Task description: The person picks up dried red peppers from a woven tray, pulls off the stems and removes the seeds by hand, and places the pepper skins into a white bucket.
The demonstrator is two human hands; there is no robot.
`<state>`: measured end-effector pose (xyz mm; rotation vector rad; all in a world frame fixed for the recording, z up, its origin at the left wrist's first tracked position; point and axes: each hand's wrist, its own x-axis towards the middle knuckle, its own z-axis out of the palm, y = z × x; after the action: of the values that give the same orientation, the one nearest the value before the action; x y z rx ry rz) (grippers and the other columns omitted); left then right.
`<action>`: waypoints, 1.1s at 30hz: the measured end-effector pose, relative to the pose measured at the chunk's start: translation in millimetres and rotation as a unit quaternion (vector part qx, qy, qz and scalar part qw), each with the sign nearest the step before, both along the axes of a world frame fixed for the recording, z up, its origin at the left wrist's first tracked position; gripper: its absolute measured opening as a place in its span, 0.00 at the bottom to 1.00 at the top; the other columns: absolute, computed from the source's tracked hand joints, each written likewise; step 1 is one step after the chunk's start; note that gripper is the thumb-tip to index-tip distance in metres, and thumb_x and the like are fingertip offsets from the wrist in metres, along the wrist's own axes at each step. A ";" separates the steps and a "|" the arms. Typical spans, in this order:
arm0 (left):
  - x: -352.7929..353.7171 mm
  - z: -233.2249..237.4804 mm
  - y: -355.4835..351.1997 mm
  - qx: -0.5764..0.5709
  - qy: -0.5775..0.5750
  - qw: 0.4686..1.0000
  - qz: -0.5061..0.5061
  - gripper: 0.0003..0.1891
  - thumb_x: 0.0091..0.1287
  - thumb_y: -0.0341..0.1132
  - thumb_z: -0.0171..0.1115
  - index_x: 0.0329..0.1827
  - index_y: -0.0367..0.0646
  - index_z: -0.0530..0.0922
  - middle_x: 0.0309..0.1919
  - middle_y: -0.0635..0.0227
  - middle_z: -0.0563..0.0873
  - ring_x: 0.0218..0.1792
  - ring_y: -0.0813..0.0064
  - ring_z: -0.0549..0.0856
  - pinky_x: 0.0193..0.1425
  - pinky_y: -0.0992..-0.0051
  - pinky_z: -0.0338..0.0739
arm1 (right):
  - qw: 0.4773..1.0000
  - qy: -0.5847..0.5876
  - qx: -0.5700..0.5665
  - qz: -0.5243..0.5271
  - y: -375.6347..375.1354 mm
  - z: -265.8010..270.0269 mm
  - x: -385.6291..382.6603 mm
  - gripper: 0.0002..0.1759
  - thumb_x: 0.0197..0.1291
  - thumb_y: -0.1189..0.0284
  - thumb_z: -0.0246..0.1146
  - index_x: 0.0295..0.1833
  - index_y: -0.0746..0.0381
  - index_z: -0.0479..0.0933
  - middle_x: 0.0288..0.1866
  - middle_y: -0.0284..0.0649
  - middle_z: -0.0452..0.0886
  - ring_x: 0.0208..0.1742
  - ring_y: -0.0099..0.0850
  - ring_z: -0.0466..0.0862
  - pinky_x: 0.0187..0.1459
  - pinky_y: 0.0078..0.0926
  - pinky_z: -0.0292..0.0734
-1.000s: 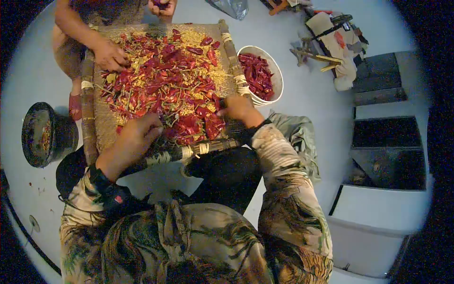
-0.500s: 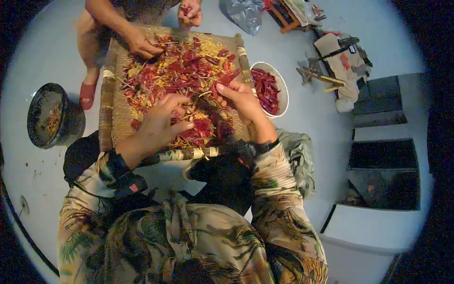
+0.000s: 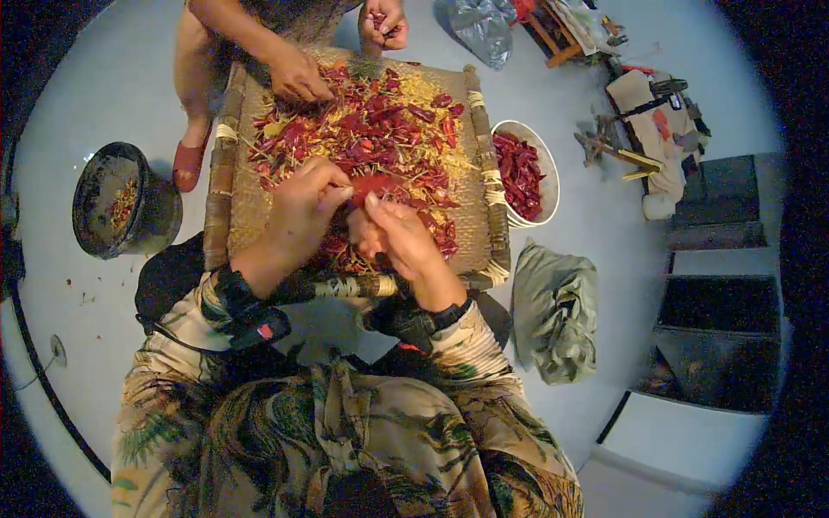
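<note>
Both my hands meet over a woven tray (image 3: 239,220) strewn with dried red chilies (image 3: 380,129), stems and yellow seeds. My right hand (image 3: 401,237) is closed on a dried chili (image 3: 373,186), its thumb pressed along the near side. At the chili's left end, my left hand (image 3: 298,207) pinches with thumb and forefinger. Exactly what sits between those left fingertips is too small to see. Across the tray, another person's hand (image 3: 298,76) reaches into the chilies, while that person's other hand (image 3: 384,24) holds some red pieces above the far edge.
Right of the tray stands a white bucket (image 3: 554,177) of red chilies. A black tub (image 3: 164,211) with some seeds and scraps is at the left. A grey-green sack (image 3: 557,315) lies on the floor by my right arm, and a plastic bag (image 3: 484,30) lies beyond the tray.
My hands have come together from apart, the right moving left and down with the chili, the left closing its fingers at the chili's end. The view has shifted slightly.
</note>
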<state>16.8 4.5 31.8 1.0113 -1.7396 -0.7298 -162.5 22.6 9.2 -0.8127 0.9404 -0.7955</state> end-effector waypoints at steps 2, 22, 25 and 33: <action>1.0 -1.5 -5.0 -0.007 -0.013 1.000 0.012 0.04 0.58 0.27 0.60 0.33 0.37 0.74 0.30 0.62 0.77 0.31 0.66 0.77 0.37 0.73 0.72 | 0.980 0.171 -0.093 0.029 -2.6 -2.7 -8.2 0.15 0.63 0.58 0.58 0.33 0.60 0.74 0.21 0.33 0.75 0.20 0.25 0.74 0.24 0.23 0.70; 0.9 -0.1 2.4 0.059 0.056 0.995 -0.049 0.03 0.63 0.27 0.57 0.38 0.37 0.76 0.32 0.66 0.80 0.34 0.73 0.79 0.41 0.76 0.74 | 0.802 0.405 -0.435 -0.047 -2.0 13.8 12.2 0.12 0.54 0.73 0.64 0.44 0.66 0.76 0.38 0.47 0.81 0.40 0.41 0.82 0.42 0.30 0.75; -3.4 -5.4 5.0 0.100 0.114 0.988 -0.036 0.02 0.65 0.27 0.56 0.38 0.38 0.75 0.29 0.70 0.80 0.30 0.80 0.78 0.37 0.79 0.73 | 0.792 0.402 -0.456 -0.057 -0.5 16.8 11.7 0.10 0.54 0.75 0.63 0.42 0.66 0.76 0.36 0.47 0.81 0.38 0.41 0.82 0.40 0.30 0.75; -2.6 -10.7 -1.3 0.332 0.306 0.887 -0.098 0.03 0.63 0.27 0.58 0.32 0.41 0.73 0.25 0.72 0.78 0.20 0.86 0.70 0.24 0.84 0.66 | 0.788 0.378 -0.481 -0.062 1.9 18.6 9.8 0.09 0.53 0.76 0.63 0.40 0.67 0.75 0.36 0.48 0.80 0.37 0.42 0.82 0.39 0.31 0.75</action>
<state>14.2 3.2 21.1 0.8928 -1.0436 -1.6502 -152.6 24.5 27.8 -2.0981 1.2889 -1.0991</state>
